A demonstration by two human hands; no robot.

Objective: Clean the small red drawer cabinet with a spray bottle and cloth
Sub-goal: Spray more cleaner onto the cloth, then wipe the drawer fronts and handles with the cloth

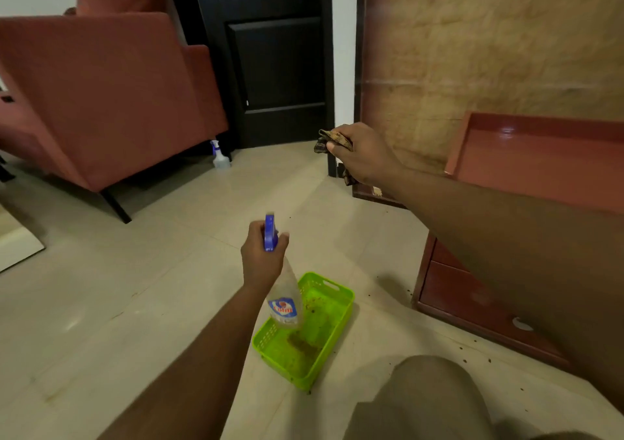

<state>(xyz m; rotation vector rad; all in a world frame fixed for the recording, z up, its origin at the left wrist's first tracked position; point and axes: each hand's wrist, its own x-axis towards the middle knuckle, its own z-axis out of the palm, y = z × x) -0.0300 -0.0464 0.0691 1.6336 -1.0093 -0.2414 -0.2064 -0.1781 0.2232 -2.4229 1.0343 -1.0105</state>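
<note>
The small red drawer cabinet (526, 166) stands at the right, its glossy rimmed top facing me and its drawer fronts (472, 301) below my right forearm. My left hand (261, 257) grips a clear spray bottle (285, 299) with a blue trigger head, held over the floor left of the cabinet. My right hand (361, 156) is raised beyond the cabinet's left end and clutches a dark patterned cloth (326, 139). My right forearm hides much of the cabinet front.
A green plastic basket (337, 308) with dirt in it sits on the tiled floor below the bottle. A red armchair (101, 102) stands at the left, a second spray bottle (220, 156) by its leg. A dark door (277, 51) and a wooden panel (489, 41) stand behind. My knee (429, 395) is at the bottom.
</note>
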